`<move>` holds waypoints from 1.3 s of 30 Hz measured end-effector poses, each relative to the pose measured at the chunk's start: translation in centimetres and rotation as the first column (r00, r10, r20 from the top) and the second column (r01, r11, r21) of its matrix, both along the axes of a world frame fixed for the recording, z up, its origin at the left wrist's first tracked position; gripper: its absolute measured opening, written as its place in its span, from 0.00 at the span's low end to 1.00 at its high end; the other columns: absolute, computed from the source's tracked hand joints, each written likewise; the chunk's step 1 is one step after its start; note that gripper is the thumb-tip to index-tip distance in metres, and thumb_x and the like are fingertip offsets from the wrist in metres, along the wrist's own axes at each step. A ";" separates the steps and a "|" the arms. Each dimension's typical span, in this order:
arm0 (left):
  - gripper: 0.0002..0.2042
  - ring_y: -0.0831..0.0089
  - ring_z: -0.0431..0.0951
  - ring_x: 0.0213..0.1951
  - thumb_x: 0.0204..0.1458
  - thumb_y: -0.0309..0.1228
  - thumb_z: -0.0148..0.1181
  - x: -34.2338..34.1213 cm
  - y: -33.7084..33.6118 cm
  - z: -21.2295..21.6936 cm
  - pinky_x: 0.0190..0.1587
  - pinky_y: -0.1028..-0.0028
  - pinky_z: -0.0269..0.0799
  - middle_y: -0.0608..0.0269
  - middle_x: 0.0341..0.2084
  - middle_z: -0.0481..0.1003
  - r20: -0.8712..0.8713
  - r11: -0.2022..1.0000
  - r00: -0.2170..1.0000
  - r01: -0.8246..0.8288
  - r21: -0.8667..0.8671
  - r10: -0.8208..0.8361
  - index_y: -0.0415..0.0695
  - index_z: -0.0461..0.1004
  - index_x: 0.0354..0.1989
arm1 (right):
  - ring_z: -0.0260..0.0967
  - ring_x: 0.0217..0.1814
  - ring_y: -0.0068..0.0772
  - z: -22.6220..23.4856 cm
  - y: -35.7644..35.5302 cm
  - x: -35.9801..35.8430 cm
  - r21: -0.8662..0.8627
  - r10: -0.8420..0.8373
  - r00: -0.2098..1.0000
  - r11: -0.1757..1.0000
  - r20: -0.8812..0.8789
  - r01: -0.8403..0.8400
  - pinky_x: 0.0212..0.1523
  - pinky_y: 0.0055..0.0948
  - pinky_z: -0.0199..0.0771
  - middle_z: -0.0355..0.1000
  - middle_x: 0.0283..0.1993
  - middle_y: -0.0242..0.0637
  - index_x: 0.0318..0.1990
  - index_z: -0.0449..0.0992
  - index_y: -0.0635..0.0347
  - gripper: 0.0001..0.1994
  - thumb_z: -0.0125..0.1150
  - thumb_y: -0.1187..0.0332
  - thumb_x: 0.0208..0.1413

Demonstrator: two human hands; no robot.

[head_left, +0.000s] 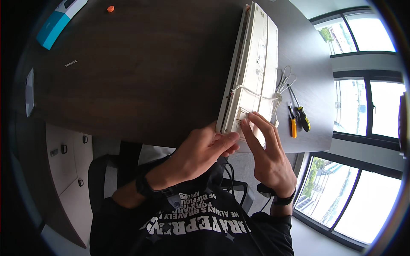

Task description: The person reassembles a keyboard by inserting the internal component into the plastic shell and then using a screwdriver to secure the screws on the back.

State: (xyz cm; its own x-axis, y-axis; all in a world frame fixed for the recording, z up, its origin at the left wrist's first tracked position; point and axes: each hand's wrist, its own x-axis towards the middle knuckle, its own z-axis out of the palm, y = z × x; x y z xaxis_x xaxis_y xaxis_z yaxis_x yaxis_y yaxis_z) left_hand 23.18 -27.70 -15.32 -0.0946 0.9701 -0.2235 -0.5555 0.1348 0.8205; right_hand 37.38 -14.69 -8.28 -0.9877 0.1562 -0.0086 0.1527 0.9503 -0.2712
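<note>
A cream-coloured keyboard (257,55) lies at a slant over the right part of the dark table, its underside up or turned toward me. A pale cable (278,97) runs across its width and bunches in loops on the right side. My left hand (200,149) grips the near left corner, thumb along the end and fingers curled beneath. At the near end my right hand (272,160) reaches in from the right, fingertips close together on a small foot or tab (242,114). What lies between those fingertips is partly hidden.
Right of the keyboard lie a yellow-and-black screwdriver (303,118) and an orange-handled one (293,128). A blue-and-white box (55,27) and an orange cap (111,9) are far left. Small pale pieces (71,63) sit in a row. A white object (30,92) stands by the left edge.
</note>
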 end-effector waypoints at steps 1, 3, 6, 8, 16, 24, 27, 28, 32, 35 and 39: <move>0.20 0.73 0.79 0.42 0.66 0.39 0.46 0.0 -0.1 -0.3 0.47 0.73 0.76 0.56 0.39 0.77 -0.032 0.999 0.999 -0.009 -0.032 0.008 0.34 0.65 0.56 | 0.58 0.67 0.53 -0.1 0.0 -0.1 -0.006 0.007 1.000 1.000 0.012 -0.007 0.61 0.43 0.72 0.57 0.64 0.47 0.63 0.66 0.61 0.37 0.51 0.90 0.37; 0.21 0.73 0.80 0.38 0.66 0.42 0.46 0.0 -0.4 -1.0 0.41 0.75 0.78 0.56 0.36 0.78 -0.114 0.996 0.993 -0.033 -0.088 0.023 0.33 0.68 0.52 | 0.58 0.66 0.52 -0.3 0.1 -0.3 -0.013 0.025 1.000 1.000 0.016 -0.025 0.58 0.42 0.74 0.57 0.64 0.46 0.63 0.66 0.58 0.38 0.52 0.90 0.36; 0.22 0.74 0.81 0.32 0.65 0.43 0.47 -0.3 -0.2 0.2 0.35 0.76 0.79 0.56 0.30 0.79 -0.241 0.986 0.970 -0.050 -0.159 0.010 0.32 0.70 0.50 | 0.59 0.65 0.51 -1.2 0.4 -0.1 0.002 0.045 0.999 0.999 -0.006 -0.045 0.55 0.39 0.77 0.58 0.62 0.46 0.63 0.67 0.58 0.38 0.52 0.91 0.36; 0.20 0.73 0.80 0.25 0.64 0.43 0.49 -0.3 -0.3 -0.1 0.28 0.76 0.77 0.58 0.23 0.77 -0.366 0.982 0.930 -0.098 -0.160 0.033 0.32 0.73 0.43 | 0.61 0.64 0.49 -1.1 0.6 -0.4 0.008 0.044 0.999 0.999 -0.019 -0.044 0.52 0.37 0.80 0.59 0.61 0.45 0.63 0.67 0.56 0.39 0.52 0.91 0.37; 0.23 0.74 0.76 0.13 0.62 0.45 0.50 -1.6 -0.4 0.9 0.17 0.76 0.71 0.63 0.09 0.72 -0.528 0.967 0.849 -0.145 -0.207 0.014 0.33 0.76 0.31 | 0.67 0.59 0.46 0.5 4.7 -1.2 -0.178 0.209 0.978 0.962 -0.003 -0.207 0.47 0.35 0.81 0.65 0.59 0.43 0.60 0.70 0.55 0.32 0.53 0.89 0.44; 0.23 0.73 0.77 0.15 0.61 0.44 0.50 -3.7 -4.2 2.3 0.19 0.76 0.72 0.59 0.13 0.75 -0.584 0.923 0.811 -0.200 -0.327 -0.031 0.31 0.76 0.34 | 0.70 0.57 0.42 2.1 17.9 -6.9 -0.012 -0.178 0.984 0.984 0.004 0.178 0.55 0.38 0.72 0.68 0.59 0.39 0.57 0.72 0.54 0.16 0.54 0.69 0.62; 0.20 0.74 0.77 0.15 0.61 0.41 0.50 -4.6 -6.1 3.0 0.19 0.76 0.73 0.59 0.13 0.75 -0.552 0.890 0.830 -0.190 -0.416 -0.081 0.32 0.76 0.35 | 0.70 0.56 0.42 0.6 21.9 -10.3 -0.043 -0.254 0.967 0.966 0.025 0.255 0.54 0.37 0.71 0.68 0.59 0.41 0.57 0.72 0.55 0.16 0.52 0.66 0.64; 0.20 0.74 0.77 0.15 0.61 0.41 0.50 -4.9 -6.8 3.2 0.19 0.76 0.73 0.59 0.13 0.75 -0.557 0.885 0.827 -0.204 -0.419 -0.073 0.32 0.76 0.35 | 0.71 0.55 0.41 -0.4 22.8 -11.8 -0.065 -0.214 0.977 0.975 -0.002 0.213 0.53 0.36 0.71 0.70 0.56 0.43 0.57 0.72 0.56 0.16 0.51 0.62 0.65; 0.17 0.74 0.78 0.16 0.61 0.37 0.51 -6.0 -8.2 3.6 0.20 0.76 0.75 0.58 0.15 0.76 -0.532 0.856 0.833 -0.159 -0.492 -0.151 0.31 0.76 0.37 | 0.73 0.48 0.38 -3.3 25.1 -16.6 -0.183 -0.174 0.985 0.968 0.013 0.173 0.49 0.33 0.71 0.75 0.48 0.46 0.56 0.72 0.60 0.20 0.47 0.55 0.66; 0.17 0.74 0.78 0.18 0.60 0.36 0.52 -6.4 -8.9 3.5 0.21 0.75 0.75 0.58 0.16 0.76 -0.530 0.849 0.835 -0.167 -0.501 -0.148 0.31 0.75 0.40 | 0.73 0.45 0.36 -4.4 25.6 -19.7 -0.235 -0.212 0.976 0.947 0.052 0.219 0.48 0.34 0.71 0.76 0.44 0.44 0.54 0.73 0.63 0.27 0.44 0.47 0.66; 0.16 0.72 0.79 0.20 0.60 0.35 0.51 -6.7 -9.5 3.4 0.25 0.74 0.77 0.56 0.18 0.76 -0.521 0.857 0.848 -0.197 -0.476 -0.094 0.31 0.72 0.45 | 0.72 0.46 0.36 -3.8 24.9 -22.8 -0.179 -0.218 0.947 0.948 0.236 0.262 0.49 0.33 0.70 0.76 0.44 0.44 0.51 0.75 0.62 0.30 0.44 0.41 0.63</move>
State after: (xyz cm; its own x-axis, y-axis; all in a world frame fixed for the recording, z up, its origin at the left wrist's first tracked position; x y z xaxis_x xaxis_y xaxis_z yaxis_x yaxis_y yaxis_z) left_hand 16.51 -37.16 -11.96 -0.3812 0.7273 -0.5707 -0.0945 0.5834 0.8067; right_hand 14.62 10.22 -12.03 -0.8928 0.3612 -0.2691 0.4442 0.8053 -0.3927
